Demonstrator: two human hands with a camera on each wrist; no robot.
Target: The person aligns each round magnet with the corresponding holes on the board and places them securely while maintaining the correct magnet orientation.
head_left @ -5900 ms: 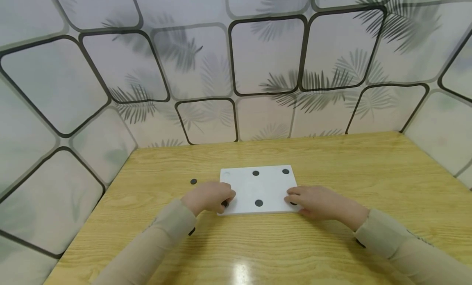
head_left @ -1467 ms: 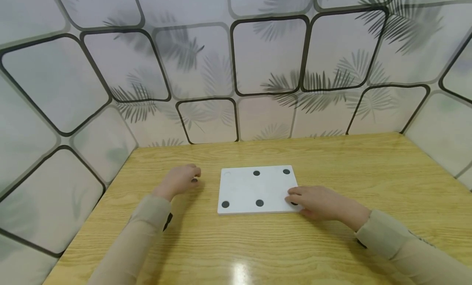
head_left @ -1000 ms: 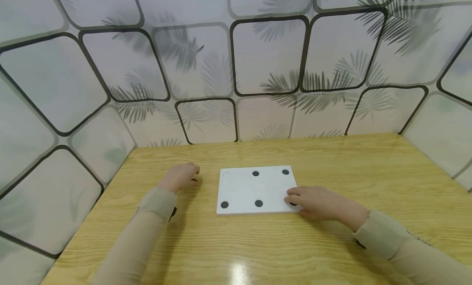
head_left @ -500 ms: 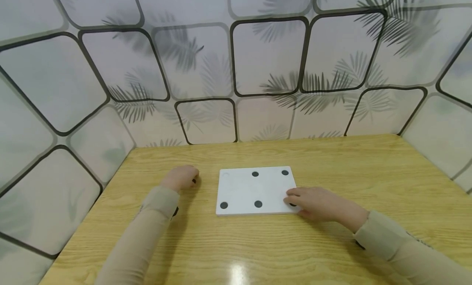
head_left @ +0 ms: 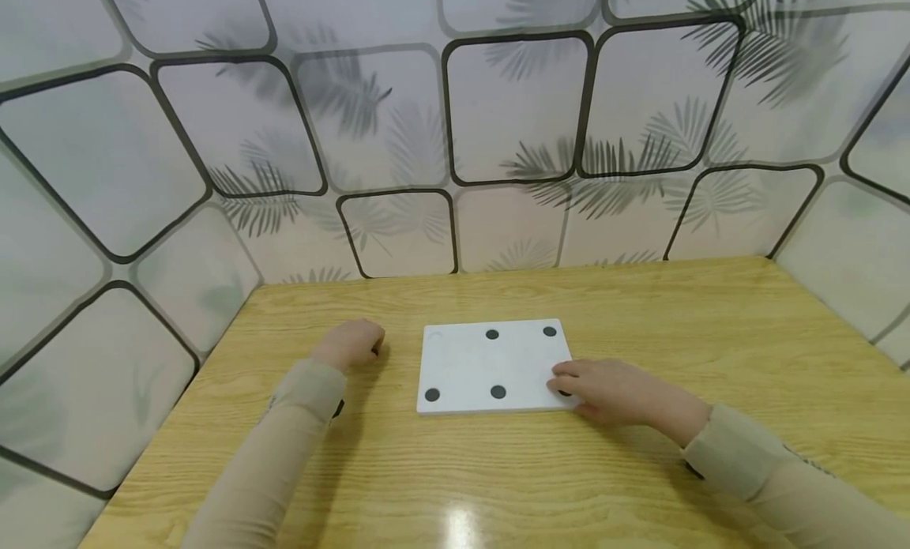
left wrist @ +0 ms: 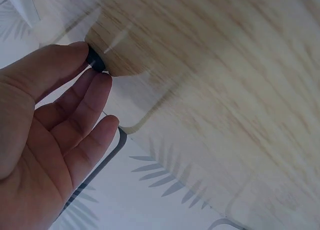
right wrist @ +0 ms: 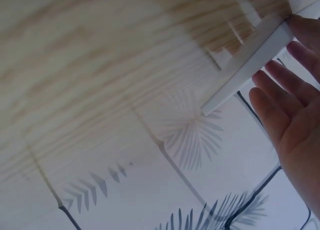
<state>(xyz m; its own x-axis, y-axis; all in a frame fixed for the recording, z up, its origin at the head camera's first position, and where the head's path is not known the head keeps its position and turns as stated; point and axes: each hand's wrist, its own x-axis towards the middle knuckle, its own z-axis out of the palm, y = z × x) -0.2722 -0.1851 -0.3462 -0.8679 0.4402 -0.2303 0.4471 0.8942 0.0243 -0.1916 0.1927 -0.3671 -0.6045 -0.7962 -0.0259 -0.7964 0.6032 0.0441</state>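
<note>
Left of the white board (head_left: 465, 367), my left hand (head_left: 348, 344) is low over the table. In the left wrist view its thumb and a fingertip pinch a small black disc (left wrist: 96, 59) by its edges, tilted. My right hand (head_left: 611, 387) holds the board's near right corner, fingertips on top and thumb at the near edge. Black discs sit at the board's far middle (head_left: 492, 334), far right, near left (head_left: 432, 394) and near middle; another at the near right is partly covered by my right fingers. A faint round recess (head_left: 436, 335) shows at its far left corner.
The board lies flat on a glossy wooden table (head_left: 398, 486). Patterned cloth with leaf and square outlines (head_left: 519, 107) rises behind the table and at both sides. A bright reflection shows near the table's front.
My left hand left the board's near left corner, uncovering the disc there, and moved left to the loose disc on the table, where its fingers have now closed. The right hand stayed put.
</note>
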